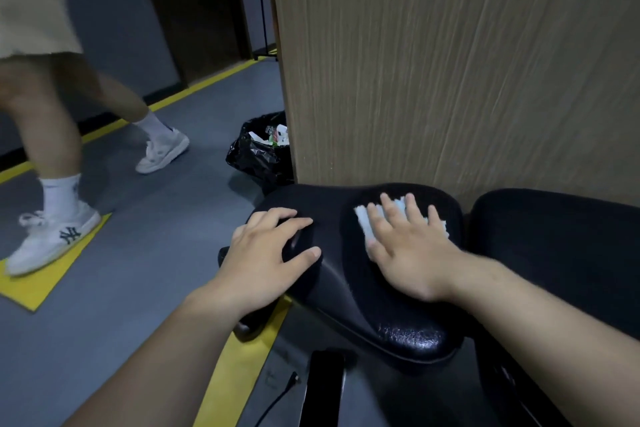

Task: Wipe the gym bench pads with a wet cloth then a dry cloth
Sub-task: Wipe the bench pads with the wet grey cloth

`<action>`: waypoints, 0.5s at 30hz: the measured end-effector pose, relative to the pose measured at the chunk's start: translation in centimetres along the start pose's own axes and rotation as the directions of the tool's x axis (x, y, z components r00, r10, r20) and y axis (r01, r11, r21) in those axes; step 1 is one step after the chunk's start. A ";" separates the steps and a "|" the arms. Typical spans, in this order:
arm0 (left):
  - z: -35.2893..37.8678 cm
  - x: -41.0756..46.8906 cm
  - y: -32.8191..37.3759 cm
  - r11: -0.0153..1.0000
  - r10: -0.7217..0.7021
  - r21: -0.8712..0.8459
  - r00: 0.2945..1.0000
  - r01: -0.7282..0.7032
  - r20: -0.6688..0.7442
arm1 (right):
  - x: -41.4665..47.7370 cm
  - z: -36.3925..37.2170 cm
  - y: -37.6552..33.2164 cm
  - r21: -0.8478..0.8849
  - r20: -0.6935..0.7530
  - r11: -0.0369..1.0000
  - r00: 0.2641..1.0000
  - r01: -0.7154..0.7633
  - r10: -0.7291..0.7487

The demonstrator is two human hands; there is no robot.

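Observation:
A black padded bench seat (377,308) fills the lower middle of the head view, shiny near its front edge. A second black pad (561,253) lies to its right. My right hand (412,250) presses flat, fingers spread, on a pale blue-white cloth (363,222) lying on the far part of the seat pad. My left hand (266,260) grips the seat pad's left edge, thumb on top and fingers curled over the side.
A wood-grain panel (450,62) stands right behind the pads. A black bin bag (259,156) with rubbish sits at its left corner. Another person's legs in white sneakers (55,236) cross the grey floor at left. Yellow floor markings (239,367) run beside the bench.

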State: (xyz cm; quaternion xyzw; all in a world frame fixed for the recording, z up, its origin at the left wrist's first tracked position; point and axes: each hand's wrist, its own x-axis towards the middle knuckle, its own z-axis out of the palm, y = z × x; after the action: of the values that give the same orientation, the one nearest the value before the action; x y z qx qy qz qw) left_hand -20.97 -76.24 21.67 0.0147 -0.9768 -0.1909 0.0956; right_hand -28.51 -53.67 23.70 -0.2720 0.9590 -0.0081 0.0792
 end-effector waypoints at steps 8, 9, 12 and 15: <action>0.0 -0.1 -2.3 0.973 -0.186 -0.134 0.982 0.188 0.030 | -7.1 4.4 -3.4 -0.105 -0.259 0.985 0.953 0.134 -0.158; 0.1 -0.1 -2.6 0.968 -0.199 -0.151 0.980 0.201 0.026 | -6.7 4.5 -3.7 -0.113 -0.262 0.982 0.949 0.150 -0.175; 0.2 -0.1 -3.1 0.961 -0.200 -0.196 0.980 0.194 -0.012 | -5.2 4.2 -4.7 -0.138 -0.248 0.971 0.943 0.194 -0.223; 0.3 -0.2 -3.4 0.956 -0.193 -0.231 0.980 0.179 -0.042 | -3.0 2.6 -6.4 -0.143 -0.151 0.959 0.952 0.244 -0.265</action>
State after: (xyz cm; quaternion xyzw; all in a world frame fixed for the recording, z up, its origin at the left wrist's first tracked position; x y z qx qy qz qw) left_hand -20.83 -79.24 20.10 0.1016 -0.9394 -0.3086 0.1093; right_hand -22.19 -57.49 21.93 -0.3962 0.9177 0.0176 -0.0207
